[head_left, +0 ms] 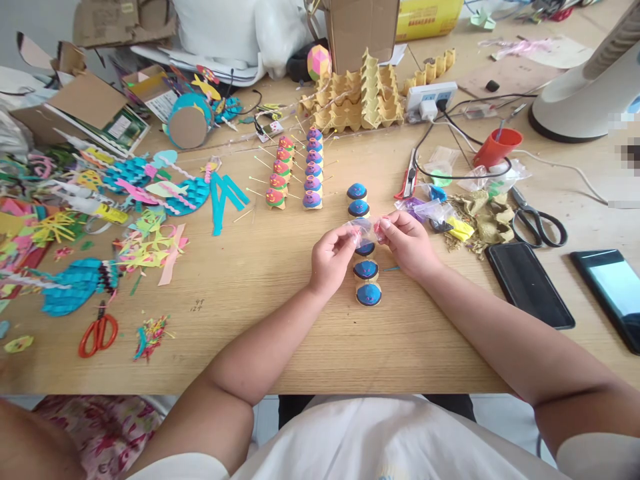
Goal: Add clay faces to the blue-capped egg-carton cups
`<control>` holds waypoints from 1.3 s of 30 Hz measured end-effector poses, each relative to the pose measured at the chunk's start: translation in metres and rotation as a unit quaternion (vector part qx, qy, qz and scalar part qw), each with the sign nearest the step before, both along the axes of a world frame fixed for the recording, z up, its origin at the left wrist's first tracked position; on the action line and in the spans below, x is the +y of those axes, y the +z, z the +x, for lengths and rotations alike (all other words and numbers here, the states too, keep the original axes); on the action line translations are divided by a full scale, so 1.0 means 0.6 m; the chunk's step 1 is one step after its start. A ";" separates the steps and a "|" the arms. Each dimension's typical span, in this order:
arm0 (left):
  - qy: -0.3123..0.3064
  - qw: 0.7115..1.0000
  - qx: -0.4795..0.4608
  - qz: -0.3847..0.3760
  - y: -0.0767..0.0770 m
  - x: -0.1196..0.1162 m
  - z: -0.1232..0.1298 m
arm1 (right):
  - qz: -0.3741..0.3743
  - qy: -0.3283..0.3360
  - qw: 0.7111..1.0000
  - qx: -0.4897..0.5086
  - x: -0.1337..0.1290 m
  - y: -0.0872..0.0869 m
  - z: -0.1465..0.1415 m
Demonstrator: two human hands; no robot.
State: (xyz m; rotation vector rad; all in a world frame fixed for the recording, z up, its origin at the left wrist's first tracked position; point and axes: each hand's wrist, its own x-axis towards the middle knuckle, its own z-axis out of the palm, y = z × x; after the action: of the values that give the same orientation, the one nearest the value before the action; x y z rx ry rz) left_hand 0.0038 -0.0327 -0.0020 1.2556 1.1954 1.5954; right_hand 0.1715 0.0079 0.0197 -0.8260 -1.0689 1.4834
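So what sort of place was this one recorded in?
Probably a craft room or small handicraft workshop: the wooden table bears a row of blue-topped carton pieces, coloured paper cut-outs and orange-handled scissors.

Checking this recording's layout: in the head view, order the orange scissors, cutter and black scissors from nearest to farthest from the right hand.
1. Cutter, just beyond the right hand.
2. Black scissors, to the right.
3. Orange scissors, far left.

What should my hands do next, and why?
Probably draw the right hand away from the clear plastic bag: it pinches a pinkish-red lump, while the left hand grips the bag, both above the blue-topped egg-carton cups.
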 end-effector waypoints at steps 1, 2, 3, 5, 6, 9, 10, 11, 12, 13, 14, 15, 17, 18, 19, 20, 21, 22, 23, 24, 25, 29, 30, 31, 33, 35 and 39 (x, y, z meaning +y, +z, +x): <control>0.000 1.000 -0.001 0.001 0.000 0.000 0.000 | 0.010 -0.003 1.000 -0.008 0.000 0.000 0.001; 0.001 1.000 -0.002 0.002 0.000 0.000 0.000 | 0.019 -0.005 1.000 -0.019 0.000 0.000 0.002; 0.001 1.000 -0.002 0.003 0.000 0.000 0.000 | 0.029 -0.007 0.999 -0.033 0.000 -0.001 0.003; 0.003 1.000 0.001 0.005 0.000 0.001 0.000 | 0.043 -0.011 0.997 -0.060 -0.001 -0.001 0.004; 0.004 1.000 0.003 0.005 0.000 0.001 0.000 | 0.046 -0.013 0.997 -0.067 -0.001 -0.001 0.005; 0.007 1.000 0.007 0.000 0.001 0.001 -0.001 | 0.042 -0.015 0.997 -0.056 -0.001 0.000 0.003; 0.008 1.000 0.005 -0.001 0.001 0.002 -0.002 | 0.039 -0.013 0.998 -0.047 -0.001 0.001 0.002; 0.009 1.000 0.002 -0.001 0.001 0.002 -0.002 | 0.036 -0.010 0.999 -0.038 0.000 0.001 0.001; 0.009 1.000 -0.001 0.001 0.001 0.001 -0.002 | 0.035 -0.008 0.999 -0.031 0.000 0.001 0.001; 0.007 1.000 -0.002 0.002 0.001 0.001 -0.002 | 0.034 -0.006 0.999 -0.026 0.001 0.001 0.000; 0.007 1.000 -0.001 0.004 0.001 0.001 -0.002 | 0.033 -0.005 0.999 -0.023 0.001 0.001 0.000; 0.007 1.000 0.002 0.004 0.001 0.001 -0.003 | 0.032 -0.005 0.999 -0.021 0.002 0.000 0.000; 0.009 1.000 0.007 0.004 0.001 0.000 -0.003 | 0.026 -0.001 0.999 -0.023 0.002 -0.001 0.000; 0.009 1.000 0.010 0.003 0.001 0.000 -0.003 | 0.021 0.006 0.999 -0.025 0.001 -0.002 0.001; 0.009 1.000 0.011 0.002 0.000 0.000 -0.003 | 0.013 0.017 0.999 -0.027 0.001 -0.003 0.001; 0.009 1.000 0.011 0.000 0.000 0.000 -0.003 | 0.004 0.030 0.999 -0.028 0.000 -0.003 0.001; 0.008 1.000 0.010 -0.001 0.000 0.001 -0.003 | -0.004 0.043 0.999 -0.026 0.000 -0.004 0.001; 0.008 1.000 0.010 -0.001 -0.001 0.001 -0.003 | -0.011 0.054 0.998 -0.021 -0.001 -0.004 0.001; 0.008 1.000 0.008 -0.001 -0.001 0.001 -0.003 | -0.013 0.059 0.998 -0.013 -0.001 -0.004 0.000; 0.008 1.000 0.005 0.000 -0.001 0.001 -0.003 | -0.012 0.059 0.998 -0.004 -0.001 -0.004 0.000; 0.008 1.000 0.003 0.002 -0.001 0.001 -0.003 | -0.009 0.056 0.998 0.006 -0.001 -0.004 0.000; 0.012 1.000 0.010 0.008 0.001 0.001 -0.003 | -0.007 0.050 0.999 0.019 0.001 -0.003 0.001; 0.012 1.000 0.013 0.009 0.002 0.001 -0.002 | -0.008 0.051 0.999 0.018 0.001 -0.003 0.001; 0.012 1.000 0.014 0.009 0.002 0.001 -0.002 | -0.007 0.051 0.999 0.017 0.001 -0.002 0.001; 0.013 1.000 0.012 0.009 0.002 0.001 -0.001 | -0.008 0.051 0.999 0.018 0.001 -0.003 0.002; 0.012 1.000 0.007 0.006 0.002 0.001 -0.001 | -0.012 0.047 0.999 0.015 0.001 -0.004 0.002; 0.006 1.000 0.005 -0.004 0.002 -0.001 -0.001 | -0.021 0.026 0.999 -0.004 0.002 -0.005 0.002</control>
State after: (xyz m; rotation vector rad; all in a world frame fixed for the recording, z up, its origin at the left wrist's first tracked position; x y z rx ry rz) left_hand 0.0035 -0.0330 -0.0006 1.2541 1.2167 1.5925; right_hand 0.1725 0.0093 0.0165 -0.8404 -1.0748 1.5517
